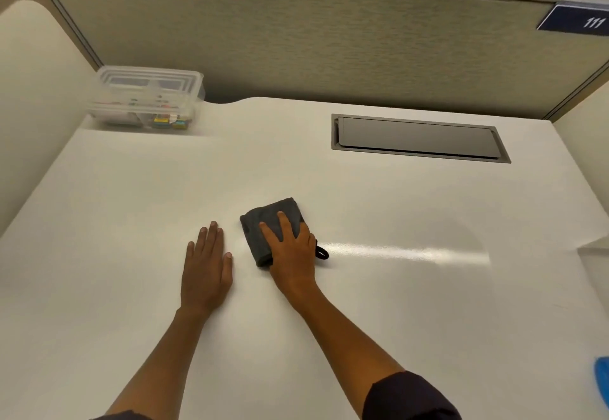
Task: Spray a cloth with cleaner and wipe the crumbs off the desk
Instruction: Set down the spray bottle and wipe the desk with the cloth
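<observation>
A folded dark grey cloth [263, 222] with a small black loop lies on the white desk [395, 287], near its middle. My right hand [291, 251] presses flat on the cloth, fingers spread over it. My left hand [206, 271] rests flat on the bare desk just left of the cloth, fingers together, holding nothing. No crumbs are visible on the surface. A blue object [602, 380], cut off at the right edge, could be the cleaner; I cannot tell.
A clear plastic box [148, 100] with small coloured items stands at the back left corner. A grey cable hatch [418, 137] is set into the desk at the back right. Grey partition walls [296, 40] close off the back and sides.
</observation>
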